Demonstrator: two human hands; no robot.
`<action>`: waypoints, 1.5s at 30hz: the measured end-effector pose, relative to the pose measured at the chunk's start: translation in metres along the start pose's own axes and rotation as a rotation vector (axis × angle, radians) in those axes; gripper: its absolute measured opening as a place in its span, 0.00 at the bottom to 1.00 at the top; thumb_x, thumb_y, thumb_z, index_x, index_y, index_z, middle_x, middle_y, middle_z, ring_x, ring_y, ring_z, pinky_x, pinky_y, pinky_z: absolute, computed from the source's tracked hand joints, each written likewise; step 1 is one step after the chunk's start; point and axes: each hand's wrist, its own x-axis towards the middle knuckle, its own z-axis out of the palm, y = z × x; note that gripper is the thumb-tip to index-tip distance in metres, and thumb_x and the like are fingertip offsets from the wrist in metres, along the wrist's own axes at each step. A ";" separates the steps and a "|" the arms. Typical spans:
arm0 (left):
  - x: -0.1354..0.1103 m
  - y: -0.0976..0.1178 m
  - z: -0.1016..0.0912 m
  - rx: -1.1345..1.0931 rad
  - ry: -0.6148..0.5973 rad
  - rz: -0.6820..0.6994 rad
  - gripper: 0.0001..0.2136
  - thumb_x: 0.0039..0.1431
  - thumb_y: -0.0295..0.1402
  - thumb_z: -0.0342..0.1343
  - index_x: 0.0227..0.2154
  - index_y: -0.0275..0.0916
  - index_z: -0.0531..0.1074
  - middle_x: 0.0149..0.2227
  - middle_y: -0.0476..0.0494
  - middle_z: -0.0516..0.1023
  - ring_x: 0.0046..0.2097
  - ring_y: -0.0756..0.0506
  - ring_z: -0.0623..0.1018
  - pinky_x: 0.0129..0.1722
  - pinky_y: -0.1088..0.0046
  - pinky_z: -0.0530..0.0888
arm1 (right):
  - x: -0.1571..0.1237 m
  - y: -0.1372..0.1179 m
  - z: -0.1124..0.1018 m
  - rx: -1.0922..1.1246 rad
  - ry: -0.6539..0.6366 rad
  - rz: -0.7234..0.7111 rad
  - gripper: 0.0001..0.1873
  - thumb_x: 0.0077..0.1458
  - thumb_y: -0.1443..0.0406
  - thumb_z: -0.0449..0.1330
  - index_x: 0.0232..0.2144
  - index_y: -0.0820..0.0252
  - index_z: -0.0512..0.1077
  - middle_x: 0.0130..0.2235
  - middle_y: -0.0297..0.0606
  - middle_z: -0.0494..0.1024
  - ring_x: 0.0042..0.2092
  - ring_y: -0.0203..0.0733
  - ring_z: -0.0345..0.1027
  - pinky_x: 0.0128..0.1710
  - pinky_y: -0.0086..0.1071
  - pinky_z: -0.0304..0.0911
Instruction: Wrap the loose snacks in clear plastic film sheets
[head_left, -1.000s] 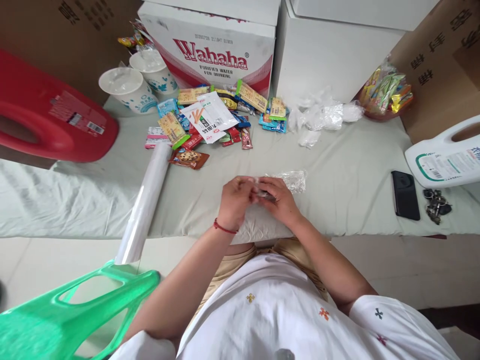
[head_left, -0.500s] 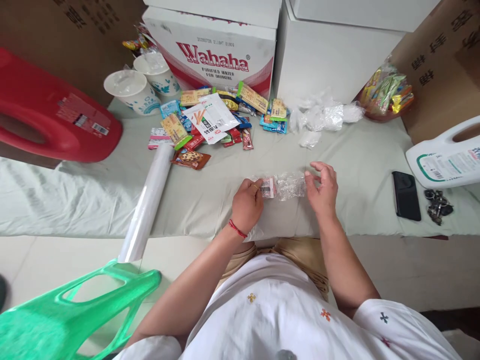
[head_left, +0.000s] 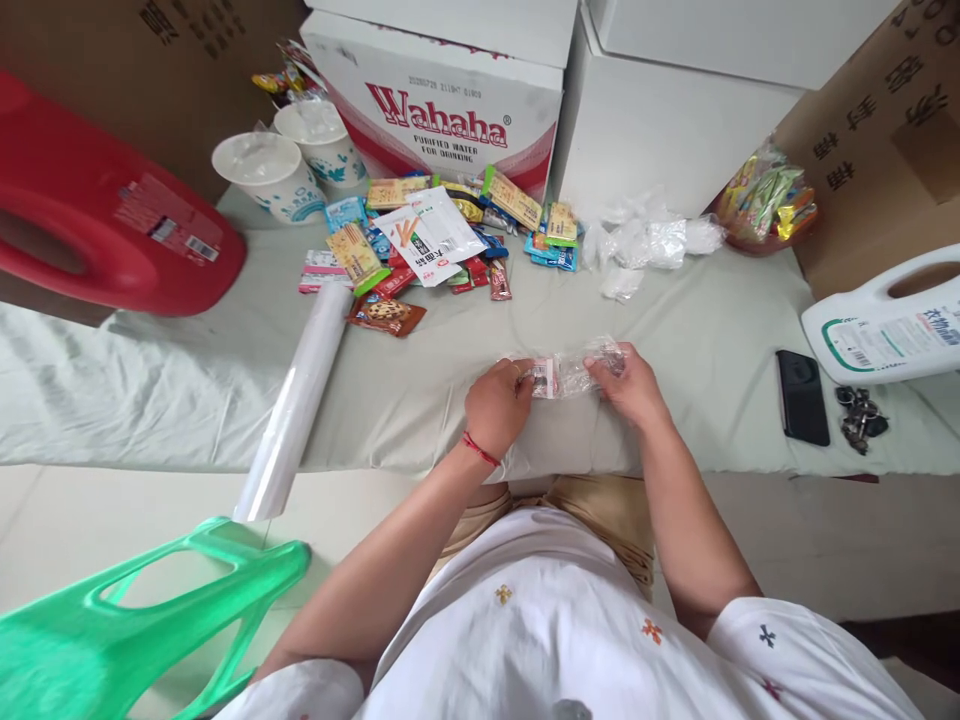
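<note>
Lowered from its raised, spread pose of half a second ago, the right hand (head_left: pixel 634 388) now has thumb and fingers closed on the far end of a strip of clear film (head_left: pixel 571 376). Its partner, the left hand (head_left: pixel 497 405), is in nearly the same place as then, fingers gripping a small packet (head_left: pixel 546 378) with a pinkish edge and a printed label. Both hands are apart, with packet and film stretching between them just above or on the pale green cloth (head_left: pixel 712 350), near its front edge; whether the film touches the cloth I cannot tell. Beyond them lies a heap of snack packets (head_left: pixel 427 235), with crumpled clear plastic (head_left: pixel 649 243) to its right. On the left, a roll of clear film (head_left: pixel 300 400) juts past the cloth's edge, while a black phone (head_left: pixel 802 397) rests beside keys (head_left: pixel 862 420) on the right.
</note>
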 end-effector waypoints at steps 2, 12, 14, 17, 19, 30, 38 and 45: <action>0.000 0.001 -0.002 -0.016 0.008 -0.033 0.16 0.62 0.32 0.57 0.51 0.45 0.82 0.36 0.43 0.83 0.36 0.42 0.79 0.34 0.68 0.69 | -0.001 -0.010 0.009 0.092 -0.008 0.022 0.18 0.54 0.49 0.65 0.32 0.57 0.71 0.26 0.29 0.69 0.28 0.37 0.61 0.30 0.31 0.58; 0.005 -0.008 -0.005 -0.163 0.015 -0.033 0.10 0.58 0.29 0.55 0.38 0.40 0.80 0.23 0.50 0.72 0.27 0.47 0.69 0.30 0.71 0.59 | -0.021 -0.066 0.087 -0.114 -0.097 -0.291 0.12 0.65 0.57 0.53 0.33 0.55 0.70 0.35 0.38 0.75 0.36 0.42 0.69 0.39 0.36 0.65; 0.004 -0.016 -0.007 -0.347 -0.021 -0.015 0.16 0.55 0.28 0.55 0.46 0.39 0.78 0.22 0.54 0.68 0.26 0.49 0.68 0.30 0.72 0.61 | -0.024 -0.062 0.091 -0.192 -0.106 -0.306 0.12 0.67 0.57 0.52 0.38 0.56 0.71 0.38 0.40 0.76 0.38 0.44 0.70 0.41 0.37 0.66; 0.001 -0.030 -0.012 -0.733 -0.142 -0.013 0.38 0.48 0.30 0.61 0.66 0.39 0.61 0.24 0.59 0.67 0.27 0.51 0.68 0.30 0.75 0.64 | -0.031 -0.058 0.091 -0.306 -0.147 -0.363 0.16 0.69 0.56 0.51 0.48 0.58 0.72 0.45 0.45 0.74 0.41 0.46 0.71 0.42 0.38 0.68; -0.001 -0.039 -0.017 -0.916 -0.181 -0.028 0.43 0.46 0.33 0.63 0.68 0.40 0.55 0.27 0.58 0.70 0.28 0.51 0.70 0.32 0.75 0.68 | -0.039 -0.059 0.091 -0.363 -0.171 -0.418 0.20 0.71 0.55 0.50 0.53 0.61 0.72 0.48 0.48 0.72 0.45 0.48 0.71 0.45 0.40 0.70; 0.021 -0.034 -0.017 0.080 0.150 0.087 0.15 0.68 0.42 0.52 0.46 0.38 0.77 0.47 0.35 0.76 0.53 0.36 0.74 0.56 0.55 0.70 | -0.080 -0.039 0.105 -0.700 -0.209 -0.543 0.30 0.71 0.61 0.53 0.71 0.62 0.61 0.70 0.57 0.61 0.60 0.63 0.62 0.57 0.58 0.63; 0.019 -0.030 -0.011 0.356 0.063 0.105 0.19 0.74 0.41 0.42 0.43 0.38 0.77 0.45 0.32 0.80 0.50 0.33 0.77 0.49 0.56 0.68 | -0.101 -0.030 0.064 -0.550 -0.401 -0.711 0.26 0.67 0.57 0.59 0.65 0.57 0.70 0.72 0.46 0.61 0.67 0.59 0.59 0.69 0.62 0.53; 0.023 -0.031 -0.012 0.197 0.076 0.057 0.17 0.72 0.39 0.46 0.57 0.40 0.70 0.51 0.36 0.82 0.51 0.37 0.80 0.50 0.62 0.68 | -0.054 -0.038 0.052 -0.607 -0.218 -0.773 0.29 0.68 0.67 0.55 0.70 0.54 0.64 0.72 0.42 0.63 0.72 0.56 0.52 0.72 0.59 0.50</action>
